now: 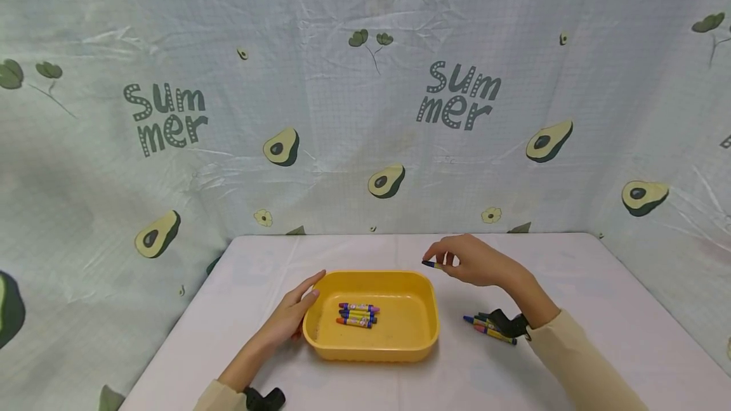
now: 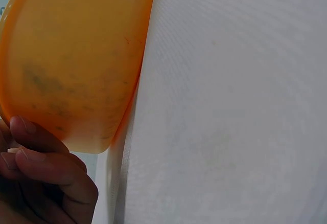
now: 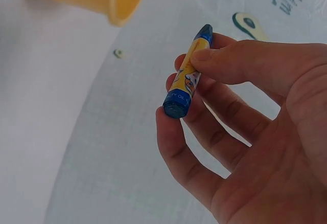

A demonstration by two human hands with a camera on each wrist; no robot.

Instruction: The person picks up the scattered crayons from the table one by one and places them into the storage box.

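Between thumb and fingers, my right hand [image 1: 476, 260] pinches a dark blue oil pastel [image 3: 186, 75] with a yellow wrapper, raised above the table to the right of a yellow plastic tray [image 1: 394, 355]. My left hand [image 1: 288, 314] grips the tray's left side, its thumb at the rim and the other fingers along the outer wall. Several oil pastels [image 1: 356, 314] lie side by side on the tray floor, left of its middle. A small pile of oil pastels [image 1: 494, 332] sits on the table under my right wrist, partly hidden by the black wrist camera.
A white cloth covers the table [image 1: 365, 392]. Behind it hangs a pale curtain [image 1: 337, 113] printed with avocados and lettering. Black cameras are strapped to both wrists, the right camera [image 1: 505, 322] close above the pile.
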